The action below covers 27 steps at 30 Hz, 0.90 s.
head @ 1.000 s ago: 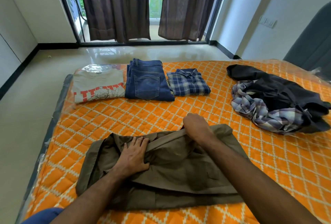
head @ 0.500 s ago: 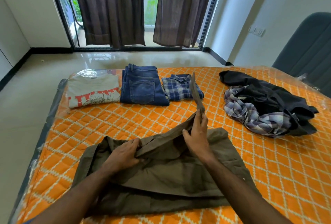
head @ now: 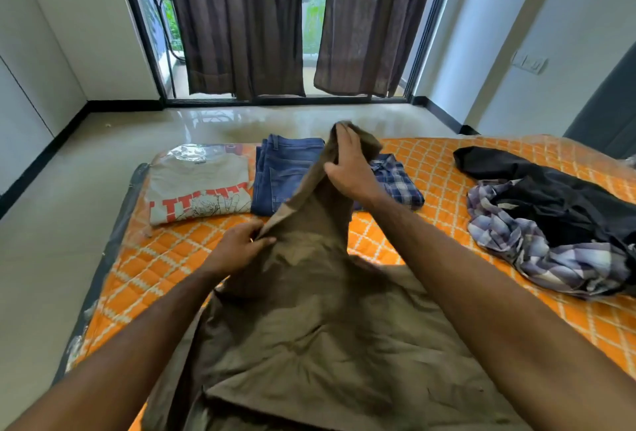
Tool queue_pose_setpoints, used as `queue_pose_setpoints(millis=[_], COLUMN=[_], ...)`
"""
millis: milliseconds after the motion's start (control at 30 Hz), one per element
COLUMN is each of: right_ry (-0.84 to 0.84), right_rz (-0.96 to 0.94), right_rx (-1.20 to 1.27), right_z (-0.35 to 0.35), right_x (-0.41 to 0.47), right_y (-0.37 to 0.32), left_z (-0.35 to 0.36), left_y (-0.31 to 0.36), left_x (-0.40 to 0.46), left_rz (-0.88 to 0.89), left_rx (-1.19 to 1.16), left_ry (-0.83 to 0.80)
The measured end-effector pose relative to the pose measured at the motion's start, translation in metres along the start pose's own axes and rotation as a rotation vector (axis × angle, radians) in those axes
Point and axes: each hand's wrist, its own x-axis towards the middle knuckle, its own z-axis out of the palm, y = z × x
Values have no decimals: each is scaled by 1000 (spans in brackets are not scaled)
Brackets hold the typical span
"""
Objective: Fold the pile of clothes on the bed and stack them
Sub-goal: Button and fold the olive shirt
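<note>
Over orange bed [head: 447,162], both hands (left [head: 237,248], right [head: 351,169] higher) grip olive garment [head: 309,310].

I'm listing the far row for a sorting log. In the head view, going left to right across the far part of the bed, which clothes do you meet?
Folded grey printed T-shirt → folded blue jeans → folded blue plaid shirt → unfolded pile of a black garment and a checked shirt.
</note>
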Motion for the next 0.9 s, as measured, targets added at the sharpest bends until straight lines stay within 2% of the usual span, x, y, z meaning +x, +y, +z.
queue_pose_setpoints(millis=[100,167,267,333,400,467,533,600,733,833,900], right_ry=[-148,-185,-232,-354,-535,-636,-626,-596,-566,-354,-236], right_rz=[-56,-41,22,169,299,322,278,190,-53,41,231], right_rx=[-41,-37,-19,-109,-263,-421,-532,-577,-755,-816,-662], right_z=[1,1,-2,-10,-19,-26,-32,-33,-36,-48,-60], right_x=[41,45,19,-14,-55,-92,-117,-129,-134,-125,-118], right_y=[2,22,78,131,187,232,261,268,274,286,303], left_z=[-7,-9,5,28,60,94,125,143,152,148,143], left_y=[-1,1,3,9,18,29,38,40,35,33,42], left_x=[26,40,48,50,49,48,51,54,64,74,85], left_rz=[-132,-160,11,250,400,435,422,386,372,430,503], left_rx=[-43,33,328,368,445,559,639,688,836,948,1043], left_ry=[171,299,376,238,-65,-359,-539,-589,-498,-491,-514])
